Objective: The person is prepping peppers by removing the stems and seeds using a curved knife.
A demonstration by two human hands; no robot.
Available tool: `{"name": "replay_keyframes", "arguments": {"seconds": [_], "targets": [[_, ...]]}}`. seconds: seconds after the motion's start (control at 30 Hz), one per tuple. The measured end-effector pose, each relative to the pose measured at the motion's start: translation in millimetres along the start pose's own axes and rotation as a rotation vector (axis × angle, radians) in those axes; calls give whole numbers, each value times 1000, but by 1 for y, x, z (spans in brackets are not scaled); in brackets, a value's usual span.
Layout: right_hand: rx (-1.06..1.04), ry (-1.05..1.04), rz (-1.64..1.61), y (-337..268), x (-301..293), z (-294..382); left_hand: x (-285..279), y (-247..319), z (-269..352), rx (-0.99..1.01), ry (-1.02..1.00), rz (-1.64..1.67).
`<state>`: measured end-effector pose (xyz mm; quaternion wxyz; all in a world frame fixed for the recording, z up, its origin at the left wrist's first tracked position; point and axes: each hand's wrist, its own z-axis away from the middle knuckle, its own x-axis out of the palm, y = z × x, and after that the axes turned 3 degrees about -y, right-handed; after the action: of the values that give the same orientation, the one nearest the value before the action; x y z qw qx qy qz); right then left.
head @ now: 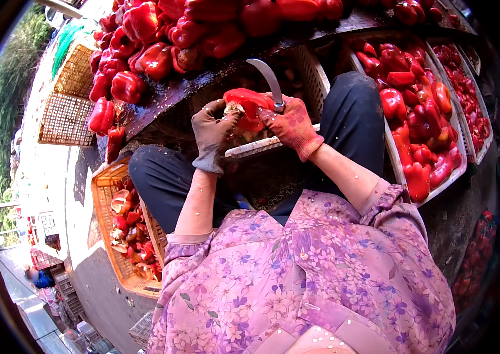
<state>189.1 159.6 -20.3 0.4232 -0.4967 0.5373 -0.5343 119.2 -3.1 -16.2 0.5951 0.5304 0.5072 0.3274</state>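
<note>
My left hand (211, 132), in a dirty grey-brown work glove, pinches the pale, seedy core (234, 109) at the near side of a cut red bell pepper (246, 96). In a red-stained glove, my right hand (293, 125) grips a knife with a hooked, sickle-like blade (268, 76). The blade points up and away from the pepper, and its handle is hidden in the fist. The fingers of that same hand also touch the pepper's right side. Both hands are above a pale plastic crate (254, 147) between my knees, its contents mostly in shadow.
Whole red peppers (188, 33) are heaped on a wet, seed-strewn table (168, 102) ahead. A white crate (443, 189) of peppers stands at right, with another crate (485, 148) beyond. An orange crate (102, 212) holds pepper scraps at left. A person (43, 279) is far off.
</note>
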Motion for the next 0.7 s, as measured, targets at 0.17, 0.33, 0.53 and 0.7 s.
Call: {"name": "replay_keyframes", "arguments": {"seconds": [0.17, 0.33, 0.53, 0.7], "targets": [[10, 113, -66, 9, 11, 0, -6, -12, -7, -185, 126, 383], [84, 144, -72, 13, 9, -1, -6, -29, -17, -267, 120, 411], [82, 172, -32, 19, 10, 1, 2, -53, -25, -88, 135, -195], [45, 307, -198, -19, -7, 14, -31, -55, -31, -221, 334, -208]]}}
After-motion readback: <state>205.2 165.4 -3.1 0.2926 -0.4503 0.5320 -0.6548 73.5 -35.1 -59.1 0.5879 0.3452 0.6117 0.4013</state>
